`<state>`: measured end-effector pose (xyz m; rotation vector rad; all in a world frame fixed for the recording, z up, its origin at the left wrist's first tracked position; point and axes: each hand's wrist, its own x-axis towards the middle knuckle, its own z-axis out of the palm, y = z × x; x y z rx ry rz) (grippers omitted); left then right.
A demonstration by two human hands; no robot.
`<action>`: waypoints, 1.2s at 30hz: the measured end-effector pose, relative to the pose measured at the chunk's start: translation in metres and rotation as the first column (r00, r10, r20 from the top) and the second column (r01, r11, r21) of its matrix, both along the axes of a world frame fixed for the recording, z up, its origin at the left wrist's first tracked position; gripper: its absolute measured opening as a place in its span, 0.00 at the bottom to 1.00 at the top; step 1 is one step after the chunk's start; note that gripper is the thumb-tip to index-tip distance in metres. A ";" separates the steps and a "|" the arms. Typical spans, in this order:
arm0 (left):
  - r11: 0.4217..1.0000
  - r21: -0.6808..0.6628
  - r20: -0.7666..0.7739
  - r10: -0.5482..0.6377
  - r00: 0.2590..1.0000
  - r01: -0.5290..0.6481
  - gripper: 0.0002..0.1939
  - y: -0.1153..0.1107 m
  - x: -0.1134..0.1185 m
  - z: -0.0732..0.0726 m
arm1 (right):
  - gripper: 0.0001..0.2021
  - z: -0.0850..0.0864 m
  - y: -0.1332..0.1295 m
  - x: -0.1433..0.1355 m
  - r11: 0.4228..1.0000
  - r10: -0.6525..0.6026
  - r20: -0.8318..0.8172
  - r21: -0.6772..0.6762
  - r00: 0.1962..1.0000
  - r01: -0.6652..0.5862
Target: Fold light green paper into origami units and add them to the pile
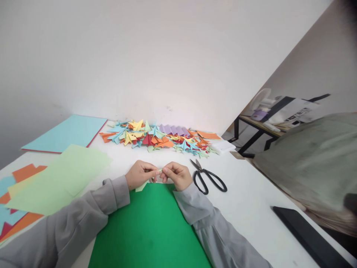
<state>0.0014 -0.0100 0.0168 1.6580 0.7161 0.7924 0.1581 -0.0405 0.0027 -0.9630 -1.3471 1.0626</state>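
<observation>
My left hand (142,175) and my right hand (177,175) meet at the middle of the table, above the far edge of a green sheet (150,227). Between my pinched fingertips is a small light green paper piece (141,187), part of which hangs below my left hand. My fingers hide most of its shape. Both hands are closed on it. Black-handled scissors (208,176) lie partly open just right of my right hand, their tips pointing away from me.
Folded colourful paper pieces (156,137) are heaped along the wall. Blue sheets (67,132), light green sheets (60,178) and mixed scraps (21,186) lie at left. At right are a dark flat object (309,234), a white packet (223,146) and a shelf (259,125).
</observation>
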 end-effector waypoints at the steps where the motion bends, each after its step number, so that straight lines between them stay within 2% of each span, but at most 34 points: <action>1: 1.000 0.001 -0.001 0.003 1.000 -0.003 0.13 0.000 0.000 0.000 | 0.11 0.000 0.000 0.000 1.000 0.008 -0.007 -0.014 1.000 -0.009; 4: 0.999 0.025 0.001 0.025 1.000 -0.025 0.13 0.000 0.001 0.000 | 0.13 -0.002 0.002 0.002 0.999 0.022 -0.032 -0.032 0.999 -0.023; 6: 0.996 0.074 -0.005 0.054 0.999 -0.053 0.13 0.000 0.002 0.000 | 0.12 -0.004 0.002 0.003 1.000 0.006 -0.017 0.003 1.000 -0.006; 9: 0.950 0.293 -0.060 0.136 0.989 -0.113 0.13 -0.001 0.002 0.002 | 0.10 -0.004 0.001 0.003 0.989 -0.074 0.063 0.134 0.995 0.065; 11: 0.842 0.524 -0.110 0.220 0.969 -0.131 0.13 -0.001 0.000 0.002 | 0.13 -0.003 -0.001 0.002 0.961 -0.157 0.161 0.251 0.974 0.113; 14: 0.607 0.790 -0.144 0.331 0.933 -0.094 0.12 0.000 -0.003 0.000 | 0.13 0.000 -0.003 0.000 0.903 -0.272 0.304 0.409 0.913 0.133; 17: 0.427 0.904 -0.153 0.394 0.906 -0.033 0.10 0.002 -0.006 -0.001 | 0.09 0.002 -0.003 0.001 0.829 -0.375 0.375 0.545 0.848 0.126; 20: 0.330 0.944 -0.175 0.441 0.880 0.022 0.09 0.001 -0.007 -0.001 | 0.07 0.002 -0.001 0.003 0.761 -0.455 0.405 0.639 0.793 0.111; 27: 0.241 0.965 -0.218 0.500 0.838 0.107 0.09 0.000 -0.006 -0.001 | 0.05 -0.003 0.002 0.006 0.668 -0.538 0.452 0.744 0.711 0.032; 32: 0.241 0.962 -0.237 0.502 0.832 0.129 0.10 0.000 -0.005 -0.002 | 0.04 -0.005 0.002 0.007 0.705 -0.531 0.521 0.710 0.668 0.006; 36: 0.249 0.959 -0.247 0.499 0.831 0.136 0.09 -0.001 -0.005 -0.002 | 0.05 -0.004 0.002 0.007 0.704 -0.541 0.550 0.710 0.636 -0.016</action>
